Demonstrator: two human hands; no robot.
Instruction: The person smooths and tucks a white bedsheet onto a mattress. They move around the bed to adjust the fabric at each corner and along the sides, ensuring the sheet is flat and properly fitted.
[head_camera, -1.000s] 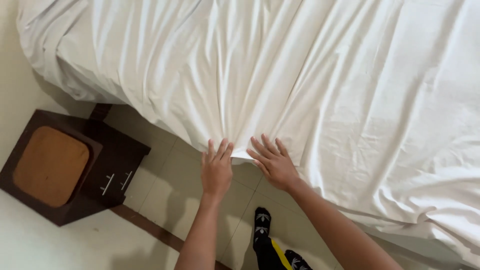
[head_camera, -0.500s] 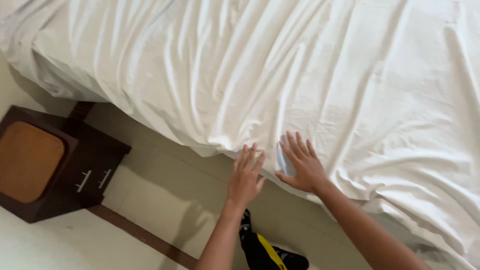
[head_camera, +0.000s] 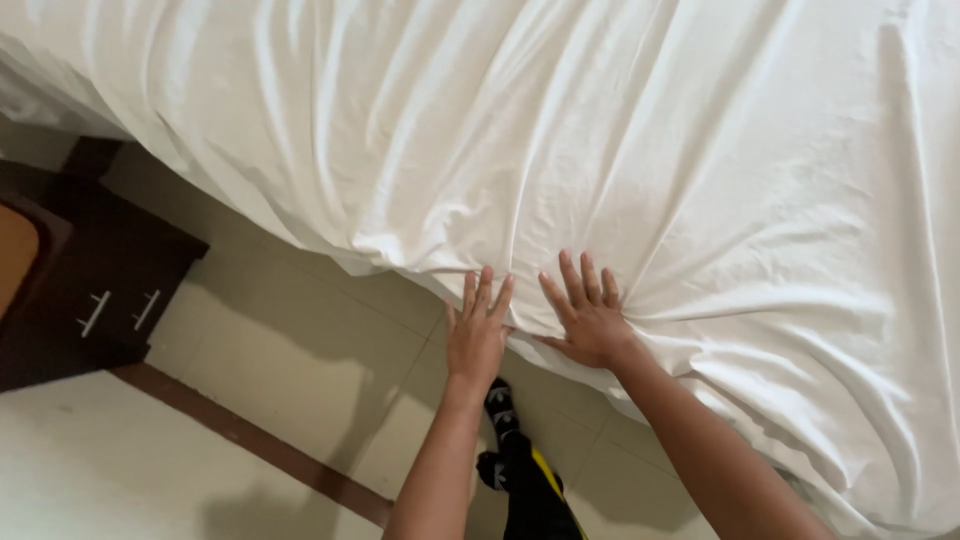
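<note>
Here, both hands flat on white sheet (head_camera: 620, 150) edge, creases fanning upward.

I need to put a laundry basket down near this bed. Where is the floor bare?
Bare tiled floor lies between the dark bedside cabinet and the left hand, below the hanging white sheet. It is crowded under both arms, where the right hand presses the sheet and a socked foot stands.

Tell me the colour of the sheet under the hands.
Plain white, wrinkled, no pattern: the sheet shows clearly in the head view, under both flat hands.
</note>
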